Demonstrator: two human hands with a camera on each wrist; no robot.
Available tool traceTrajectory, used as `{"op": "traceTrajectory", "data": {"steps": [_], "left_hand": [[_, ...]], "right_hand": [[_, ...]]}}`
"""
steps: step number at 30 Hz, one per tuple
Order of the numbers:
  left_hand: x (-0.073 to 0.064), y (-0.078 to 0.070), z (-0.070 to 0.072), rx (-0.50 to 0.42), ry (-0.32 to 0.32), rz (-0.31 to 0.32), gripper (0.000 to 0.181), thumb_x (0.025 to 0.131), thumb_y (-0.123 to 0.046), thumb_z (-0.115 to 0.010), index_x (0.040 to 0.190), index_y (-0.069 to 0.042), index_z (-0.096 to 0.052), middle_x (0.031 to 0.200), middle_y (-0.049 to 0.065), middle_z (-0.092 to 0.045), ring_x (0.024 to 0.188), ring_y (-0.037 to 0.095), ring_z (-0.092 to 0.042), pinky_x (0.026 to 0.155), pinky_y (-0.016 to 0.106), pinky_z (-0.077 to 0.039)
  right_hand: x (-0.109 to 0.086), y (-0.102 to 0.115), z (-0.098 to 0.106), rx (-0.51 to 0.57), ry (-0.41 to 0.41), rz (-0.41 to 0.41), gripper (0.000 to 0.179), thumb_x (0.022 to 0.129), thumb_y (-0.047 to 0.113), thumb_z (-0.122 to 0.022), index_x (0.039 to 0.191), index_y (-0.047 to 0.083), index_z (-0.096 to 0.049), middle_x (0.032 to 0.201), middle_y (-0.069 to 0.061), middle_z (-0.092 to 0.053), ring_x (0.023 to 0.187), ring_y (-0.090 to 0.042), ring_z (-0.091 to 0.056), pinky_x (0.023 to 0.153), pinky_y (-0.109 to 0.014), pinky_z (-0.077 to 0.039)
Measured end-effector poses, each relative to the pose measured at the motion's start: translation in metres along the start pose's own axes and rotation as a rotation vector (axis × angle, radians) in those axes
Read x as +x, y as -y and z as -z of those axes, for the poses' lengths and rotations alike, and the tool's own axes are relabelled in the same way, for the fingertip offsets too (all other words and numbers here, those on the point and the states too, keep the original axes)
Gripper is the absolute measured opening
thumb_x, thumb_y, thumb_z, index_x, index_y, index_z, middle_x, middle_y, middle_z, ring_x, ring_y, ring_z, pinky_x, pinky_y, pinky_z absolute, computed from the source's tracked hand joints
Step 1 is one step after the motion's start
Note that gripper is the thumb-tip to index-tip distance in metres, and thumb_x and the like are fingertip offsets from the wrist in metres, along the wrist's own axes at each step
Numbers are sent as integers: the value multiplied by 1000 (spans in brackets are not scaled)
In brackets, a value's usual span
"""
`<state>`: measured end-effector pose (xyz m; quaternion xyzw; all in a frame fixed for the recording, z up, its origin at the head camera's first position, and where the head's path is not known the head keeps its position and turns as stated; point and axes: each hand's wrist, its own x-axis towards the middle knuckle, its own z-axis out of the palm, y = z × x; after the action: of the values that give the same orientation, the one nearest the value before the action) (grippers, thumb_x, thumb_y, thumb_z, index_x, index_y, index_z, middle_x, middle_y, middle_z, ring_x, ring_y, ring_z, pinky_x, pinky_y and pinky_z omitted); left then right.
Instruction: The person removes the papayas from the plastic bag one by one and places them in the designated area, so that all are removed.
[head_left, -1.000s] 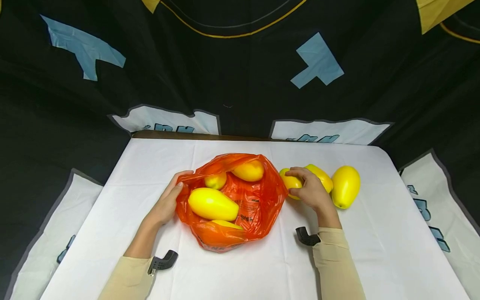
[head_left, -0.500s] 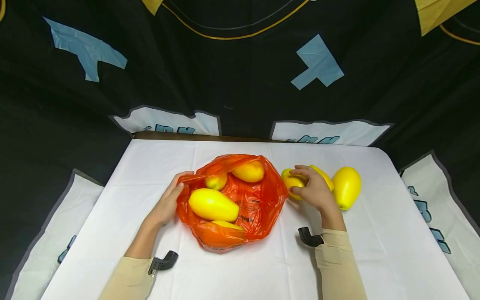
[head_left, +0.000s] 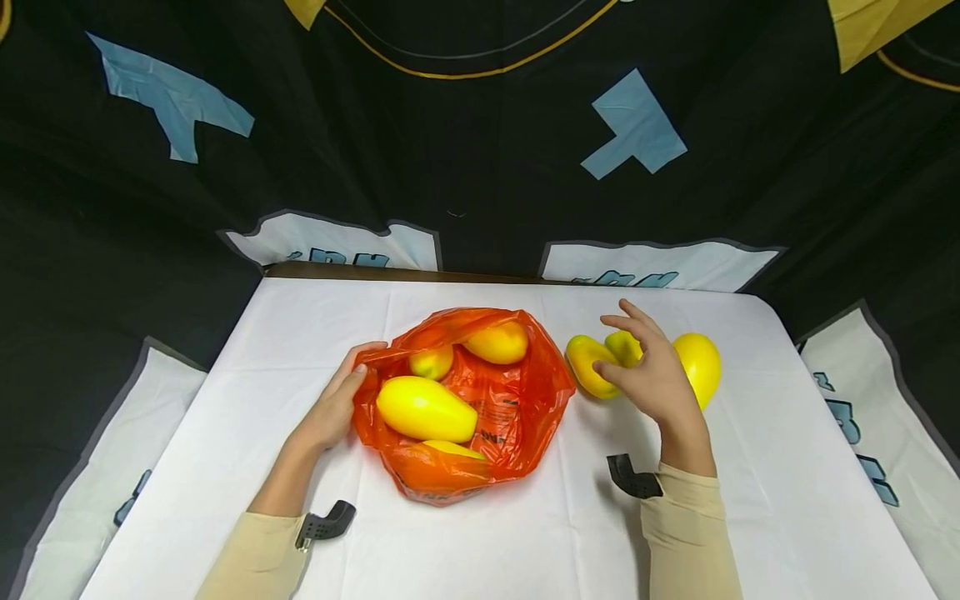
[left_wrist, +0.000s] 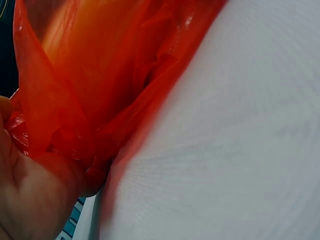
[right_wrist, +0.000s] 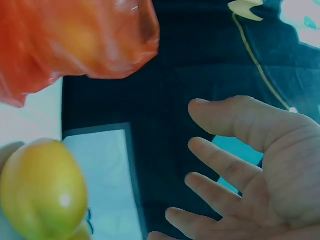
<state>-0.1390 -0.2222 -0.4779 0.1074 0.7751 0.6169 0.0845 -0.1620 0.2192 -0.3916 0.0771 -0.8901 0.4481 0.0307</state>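
A red-orange plastic bag [head_left: 517, 417] sits with its mouth spread toward me on the white-covered table. Several yellow mango-like fruits show inside, the largest fruit [head_left: 427, 408] lying in the middle. My left hand [head_left: 333, 404] grips the bag's left rim, and in the left wrist view the film bunches in the fingers. To the right of the bag lie a nearer yellow fruit [head_left: 591, 367], another fruit [head_left: 624, 348] partly behind my hand, and a third fruit [head_left: 699, 367]. My right hand [head_left: 656, 371] hovers above them with fingers spread, holding nothing; the right wrist view shows the same.
White cloth covers the table [head_left: 480, 550]. A dark curtain [head_left: 480, 158] with blue tape patches hangs behind it. Black wrist mounts sit on both sleeves, the left mount [head_left: 330, 522] and the right mount [head_left: 632, 477].
My right hand has released the nearest yellow fruit and lifted up and to the right, its fingers spreading. That fruit has shifted slightly right. The left hand and bag stay put.
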Motion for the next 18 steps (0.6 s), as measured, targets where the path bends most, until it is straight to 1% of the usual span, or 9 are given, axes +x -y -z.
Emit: {"op": "traceTrajectory", "data": {"steps": [4,7,10,12,15,18], "left_hand": [[0,1,1,2,5,-4,43,109,-28,-21,150,-17,-28,148,7,-36,131,30,-36,100,19,-36],[0,1,1,11,5,-3,44,109,-30,-22,150,-18,-28,147,6,-37,131,29,-36,100,19,-36],[0,1,0,14,4,-4,44,109,-32,-23,150,-18,-29,146,4,-38,130,27,-37,100,19,-37],[0,2,0,18,0,-5,44,108,-33,-23,149,-19,-30,146,3,-38,130,27,-37,100,19,-36],[-1,2,0,20,0,-6,44,108,-34,-23,149,-20,-30,146,3,-38,130,27,-37,101,20,-36],[-1,1,0,18,-1,-4,43,109,-32,-23,149,-19,-31,147,4,-37,131,27,-36,102,21,-35]], "right_hand": [[-4,10,4,17,-43,38,61,80,10,-78,136,20,-57,157,10,-26,143,-23,-24,109,-58,-29],[-6,16,5,24,-62,57,68,79,11,-79,140,28,-53,156,15,-24,143,-18,-23,109,-56,-29],[-5,21,5,31,-70,75,74,77,11,-80,141,34,-50,155,18,-24,142,-16,-24,110,-56,-28],[-3,25,5,38,-72,89,77,76,11,-81,141,36,-49,155,17,-23,142,-17,-25,109,-58,-28],[0,31,4,51,-73,116,79,74,10,-82,142,34,-49,156,14,-24,141,-21,-27,108,-60,-28],[2,42,3,62,-67,134,79,72,9,-82,142,29,-50,156,10,-25,140,-23,-27,107,-61,-28]]}}
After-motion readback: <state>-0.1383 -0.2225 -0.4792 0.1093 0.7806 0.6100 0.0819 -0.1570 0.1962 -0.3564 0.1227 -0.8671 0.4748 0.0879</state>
